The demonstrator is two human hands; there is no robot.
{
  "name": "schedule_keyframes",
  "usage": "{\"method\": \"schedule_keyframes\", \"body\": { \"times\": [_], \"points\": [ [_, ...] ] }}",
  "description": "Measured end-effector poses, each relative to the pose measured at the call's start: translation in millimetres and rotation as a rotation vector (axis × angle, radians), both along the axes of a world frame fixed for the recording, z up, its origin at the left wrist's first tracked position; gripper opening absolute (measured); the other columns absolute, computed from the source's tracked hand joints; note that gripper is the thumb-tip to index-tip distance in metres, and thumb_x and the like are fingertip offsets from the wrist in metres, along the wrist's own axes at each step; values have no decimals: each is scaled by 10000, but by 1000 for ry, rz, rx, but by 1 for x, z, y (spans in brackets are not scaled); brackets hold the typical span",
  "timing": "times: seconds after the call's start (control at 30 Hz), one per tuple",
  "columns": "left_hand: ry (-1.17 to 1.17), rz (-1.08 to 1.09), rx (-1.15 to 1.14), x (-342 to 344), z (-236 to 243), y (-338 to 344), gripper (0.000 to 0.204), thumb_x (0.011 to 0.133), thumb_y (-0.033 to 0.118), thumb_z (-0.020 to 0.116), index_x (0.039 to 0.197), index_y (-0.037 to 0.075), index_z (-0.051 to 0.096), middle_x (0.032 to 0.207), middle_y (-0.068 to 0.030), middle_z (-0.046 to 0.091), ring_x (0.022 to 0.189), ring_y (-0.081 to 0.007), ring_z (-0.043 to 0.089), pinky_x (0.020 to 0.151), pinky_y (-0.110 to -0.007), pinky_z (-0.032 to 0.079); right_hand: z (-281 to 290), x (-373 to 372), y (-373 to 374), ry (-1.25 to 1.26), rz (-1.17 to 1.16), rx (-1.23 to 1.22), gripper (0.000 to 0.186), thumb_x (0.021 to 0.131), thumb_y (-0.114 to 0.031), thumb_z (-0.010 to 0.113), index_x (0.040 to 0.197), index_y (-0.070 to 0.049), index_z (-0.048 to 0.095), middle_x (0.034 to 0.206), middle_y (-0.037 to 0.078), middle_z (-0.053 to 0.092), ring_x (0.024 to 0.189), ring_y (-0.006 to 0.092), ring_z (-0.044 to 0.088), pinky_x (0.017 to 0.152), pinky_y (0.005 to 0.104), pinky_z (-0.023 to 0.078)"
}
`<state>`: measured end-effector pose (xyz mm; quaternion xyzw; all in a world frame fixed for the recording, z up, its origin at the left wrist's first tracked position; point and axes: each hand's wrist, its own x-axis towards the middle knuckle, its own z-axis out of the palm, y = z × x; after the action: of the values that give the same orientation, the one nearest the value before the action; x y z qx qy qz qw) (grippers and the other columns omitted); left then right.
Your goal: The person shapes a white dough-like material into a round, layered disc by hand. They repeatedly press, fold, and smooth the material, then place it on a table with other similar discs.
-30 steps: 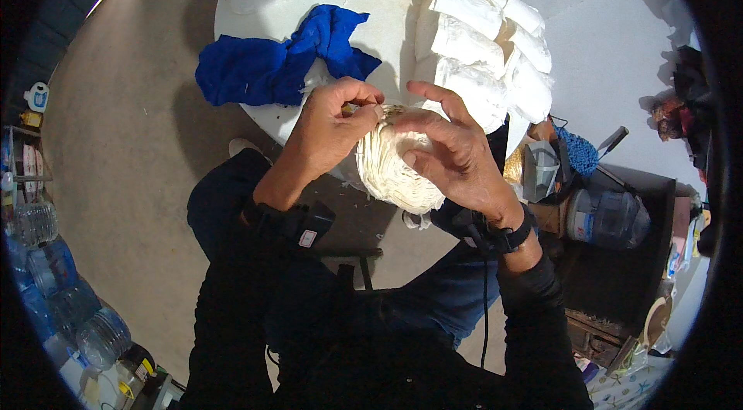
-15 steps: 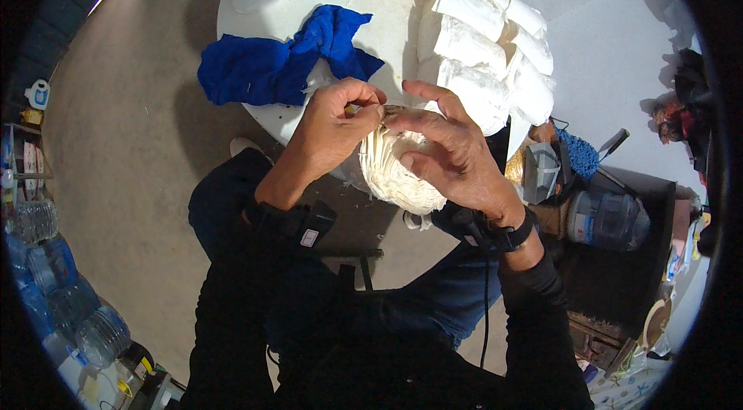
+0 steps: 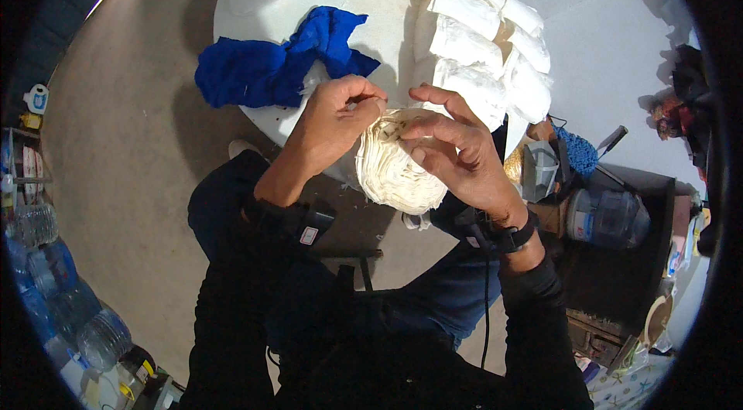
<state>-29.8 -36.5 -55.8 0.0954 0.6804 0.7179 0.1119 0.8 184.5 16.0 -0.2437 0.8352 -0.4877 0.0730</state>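
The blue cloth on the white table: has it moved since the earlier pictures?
No. The blue cloth lies at the same spot on the white table, beside the row of white bags.

Seen from above, the person's left hand (image 3: 334, 122) pinches the top edge of a cream-coloured stack of thin round sheets (image 3: 398, 166), fingertips curled tight. The right hand (image 3: 457, 155) cups the stack from the other side, fingers spread over its top. Both hands hover just off the near edge of a round white table (image 3: 364, 8). On the table lies a crumpled blue cloth (image 3: 275, 66), and beside it a curved row of white packed bags (image 3: 484, 42). Clear plastic bottles (image 3: 46, 271) stand on the floor at the left.
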Motion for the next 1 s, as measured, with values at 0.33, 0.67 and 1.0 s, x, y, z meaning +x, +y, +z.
{"method": "schedule_keyframes", "body": {
  "times": [0.33, 0.67, 1.0],
  "points": [
    [34, 53, -48, -4, -4, -1, 166, 1020, 68, 598, 1098, -32, 704, 998, -44, 703, 914, -82, 619, 829, -245, 510, 0, -3, 5, 90, -9, 58, 261, 885, -59, 730, 1147, -67, 728, 1457, 149, 539, 1340, 302, 542, 1043, 413, 489],
    [394, 51, -224, 14, 27, -3, 167, 927, 65, 669, 1082, 3, 678, 1193, -132, 645, 1102, -203, 608, 977, -365, 471, -4, 28, 33, 137, -209, 113, 345, 883, -7, 727, 1211, -63, 635, 1322, 152, 615, 1232, 321, 618, 1012, 401, 504],
    [736, -143, -698, 18, 63, 5, 200, 800, 115, 759, 957, 71, 642, 1323, -177, 543, 1302, -388, 488, 1084, -486, 361, -30, 38, 34, 40, -299, -143, 257, 953, -40, 696, 1204, -25, 643, 1147, 128, 657, 1072, 225, 654, 915, 330, 523]
  ]
}}
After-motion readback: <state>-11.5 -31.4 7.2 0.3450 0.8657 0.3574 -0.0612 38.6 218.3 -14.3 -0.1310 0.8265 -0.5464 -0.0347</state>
